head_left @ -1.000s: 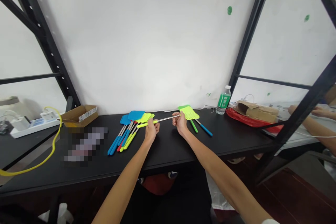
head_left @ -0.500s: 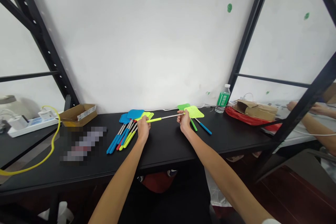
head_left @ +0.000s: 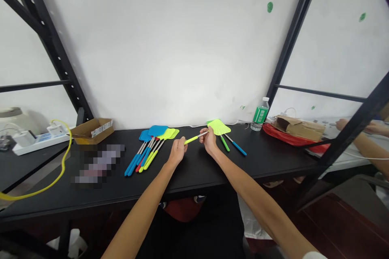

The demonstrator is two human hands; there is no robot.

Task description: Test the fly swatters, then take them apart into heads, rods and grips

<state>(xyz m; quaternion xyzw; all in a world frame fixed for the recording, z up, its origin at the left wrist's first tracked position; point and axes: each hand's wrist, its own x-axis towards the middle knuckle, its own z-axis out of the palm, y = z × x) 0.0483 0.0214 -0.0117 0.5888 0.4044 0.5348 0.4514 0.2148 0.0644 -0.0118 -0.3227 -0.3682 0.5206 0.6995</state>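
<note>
The left hand (head_left: 178,149) is closed around the yellow-green handle of a fly swatter (head_left: 219,127), while the right hand (head_left: 208,141) pinches its metal shaft just beside the mesh head. The swatter is held across, above the black desk (head_left: 194,170), its head to the right. Just below its head, to the right, lie a green handle (head_left: 225,144) and a blue handle (head_left: 239,148), their upper ends hidden. Left of the swatter lies a fanned pile of swatters (head_left: 158,130) in blue, yellow-green and red. Farther left are an open cardboard box (head_left: 99,134), a pixelated item and a yellow cable (head_left: 63,162). Well right of the swatter stand a green-labelled bottle (head_left: 260,115), then a torn carton (head_left: 300,129) on red plastic (head_left: 281,136).
</note>
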